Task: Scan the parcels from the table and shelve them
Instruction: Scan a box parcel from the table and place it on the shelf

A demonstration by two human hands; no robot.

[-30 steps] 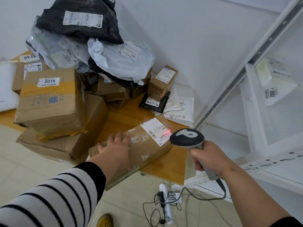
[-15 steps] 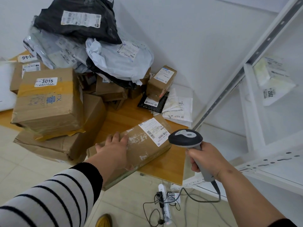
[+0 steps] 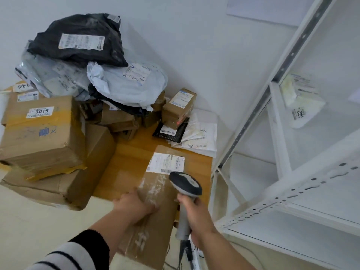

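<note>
A long brown cardboard parcel wrapped in clear tape [image 3: 155, 203] lies with its far end on the front right corner of the wooden table [image 3: 128, 152], its near end jutting well past the table's front edge toward the person; its white shipping label [image 3: 165, 162] faces up at the far end. The left hand [image 3: 134, 207] grips the parcel's left edge, fingers curled over the top — the thumb is hidden. The right hand [image 3: 194, 215] is wrapped round the handle of a grey-and-black handheld barcode scanner [image 3: 185, 188], whose head hangs just above the box, near the label.

No scan beam shows on the label, so the step in hand looks like lifting the parcel off the table for shelving. The next move calls for a firmer hold — the box is long and held at one side only — then a swing right to the white metal shelving unit [image 3: 272, 207], where a white bagged parcel marked 2002 [image 3: 300, 106] already sits. Behind, a heap of brown boxes and grey and black mailer bags [image 3: 78, 75] crowds the table's back left.
</note>
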